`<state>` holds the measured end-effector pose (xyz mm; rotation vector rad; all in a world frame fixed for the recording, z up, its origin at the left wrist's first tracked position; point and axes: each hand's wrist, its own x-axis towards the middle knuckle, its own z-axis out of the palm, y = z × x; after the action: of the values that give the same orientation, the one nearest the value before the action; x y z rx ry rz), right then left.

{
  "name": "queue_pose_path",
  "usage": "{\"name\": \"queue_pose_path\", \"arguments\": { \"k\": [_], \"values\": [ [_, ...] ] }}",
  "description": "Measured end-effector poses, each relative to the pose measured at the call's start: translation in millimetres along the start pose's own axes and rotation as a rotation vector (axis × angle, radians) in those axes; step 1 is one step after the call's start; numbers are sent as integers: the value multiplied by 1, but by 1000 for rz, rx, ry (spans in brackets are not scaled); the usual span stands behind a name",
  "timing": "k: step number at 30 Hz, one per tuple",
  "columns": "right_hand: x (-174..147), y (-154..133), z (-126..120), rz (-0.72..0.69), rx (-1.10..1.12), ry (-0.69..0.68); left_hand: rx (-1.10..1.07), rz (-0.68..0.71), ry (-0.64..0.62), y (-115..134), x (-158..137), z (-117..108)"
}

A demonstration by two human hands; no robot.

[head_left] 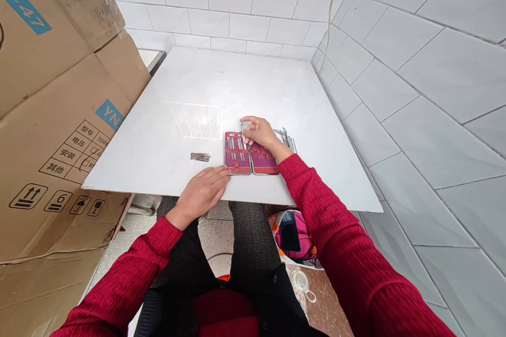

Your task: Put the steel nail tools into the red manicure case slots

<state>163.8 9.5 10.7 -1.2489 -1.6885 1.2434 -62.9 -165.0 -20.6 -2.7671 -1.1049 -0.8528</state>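
Note:
A manicure case (pixel 240 170) lies unfolded on the white table, red and purple inside, with slim metal tools (pixel 236 148) held in loops in its left half. Flat on the table, my left hand (pixel 204 189) rests its fingertips against the case's lower left corner. My right hand (pixel 259 132) is over the upper middle of the case, thumb and fingers bent in a pinch; whatever small thing is between them is too fine to name. Nail clippers (pixel 200 157) lie left of the case. More metal tools (pixel 288 139) lie to its right, partly behind my right wrist.
Large cardboard boxes (pixel 59 116) stand along the table's left side. Tiled walls (pixel 427 89) border the back and right. Under the table's front edge, a bag (pixel 304 237) has a dark phone (pixel 290 231) on top. A cable (pixel 330 16) hangs in the far corner.

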Motion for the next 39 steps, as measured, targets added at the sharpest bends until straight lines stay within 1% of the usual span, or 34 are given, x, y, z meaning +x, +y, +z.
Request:
{"name": "queue_pose_path", "arguments": {
  "k": [6, 9, 15, 19, 23, 33, 39],
  "values": [
    [5, 5, 0, -20, -4, -8, -1, 1, -8, 1, 2, -2],
    [5, 9, 1, -27, -32, 40, 4, 5, -14, 1, 2, -2],
    [4, 8, 7, -81, -254, 198, -1, -14, 0, 2, 4, -3],
    [4, 7, 9, -97, -381, 233, 8, 0, 1, 1, 3, -2],
    [2, 4, 10, -133, -454, 266, 2, -3, -12, -2, 2, 0],
    [-5, 5, 11, -166, -569, 262, 10, 7, -7, 0, 4, -2],
    [-11, 1, 13, -156, -588, 244, 14, 10, -3, 0, 5, -2]
  ]
}}
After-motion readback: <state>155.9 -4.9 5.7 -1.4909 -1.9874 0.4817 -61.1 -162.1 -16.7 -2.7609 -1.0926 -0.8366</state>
